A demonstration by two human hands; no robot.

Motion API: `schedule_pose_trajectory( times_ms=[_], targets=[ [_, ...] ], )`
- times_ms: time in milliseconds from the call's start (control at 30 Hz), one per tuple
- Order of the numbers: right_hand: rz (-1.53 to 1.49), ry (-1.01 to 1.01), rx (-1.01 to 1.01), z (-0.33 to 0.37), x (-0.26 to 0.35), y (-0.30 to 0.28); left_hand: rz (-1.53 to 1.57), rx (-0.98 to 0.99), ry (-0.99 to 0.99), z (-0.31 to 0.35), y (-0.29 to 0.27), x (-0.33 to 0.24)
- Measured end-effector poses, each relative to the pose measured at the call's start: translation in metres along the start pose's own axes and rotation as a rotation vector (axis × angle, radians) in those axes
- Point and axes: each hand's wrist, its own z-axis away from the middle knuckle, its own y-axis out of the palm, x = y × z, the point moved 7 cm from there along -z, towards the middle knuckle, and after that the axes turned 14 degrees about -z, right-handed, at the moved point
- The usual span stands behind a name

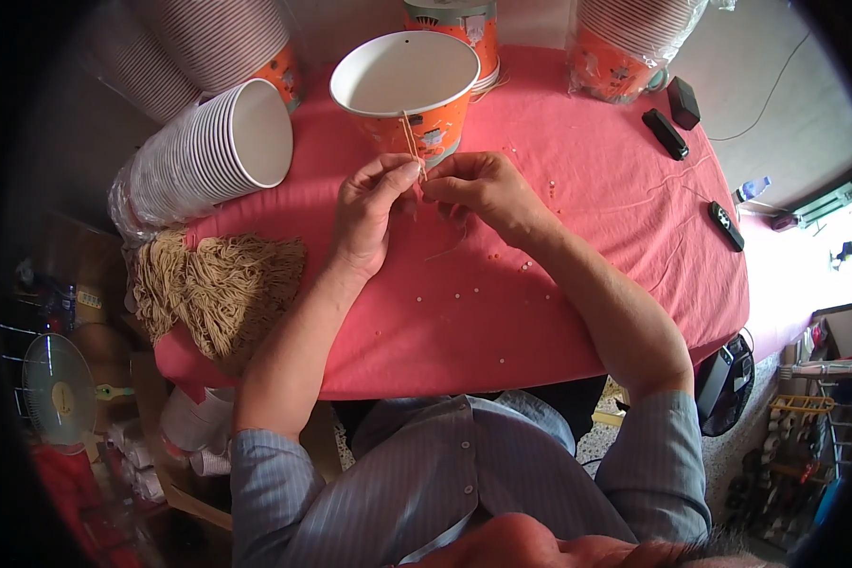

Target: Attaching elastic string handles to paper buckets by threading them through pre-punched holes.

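Note:
An orange patterned paper bucket (445, 123) with a white inside stands upright in front of me. A tan cord (408, 133) hangs from a spot just under its near rim and runs down to my fingers. My left hand (374, 204) pinches the cord between thumb and forefinger. Close beside it, my right hand (478, 189) is also closed on the cord, fingertips almost touching the left ones. Exactly how the strands cross there is hidden by the fingers. At the left lies a big bundle of tan cords (222, 289).
A wrapped stack of white paper buckets (208, 151) lies on its side at the left. Taller stacks (213, 38) stand behind it, another bagged stack (625, 47) at the far right. Small dark devices (665, 134) and a remote (726, 227) sit along the right edge of the red tablecloth (464, 341).

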Motion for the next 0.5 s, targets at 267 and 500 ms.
schedule_pose_trajectory(
  times_ms=[267,500],
  targets=[
    [-0.013,-0.006,0.053,0.0004,0.0015,0.0029,0.036,0.042,-0.044,0.0006,-0.0005,0.0018],
    [-0.037,0.003,0.07,-0.0006,-0.0018,0.0024,0.008,0.084,-0.036,-0.001,-0.0017,-0.0005]
  ],
)
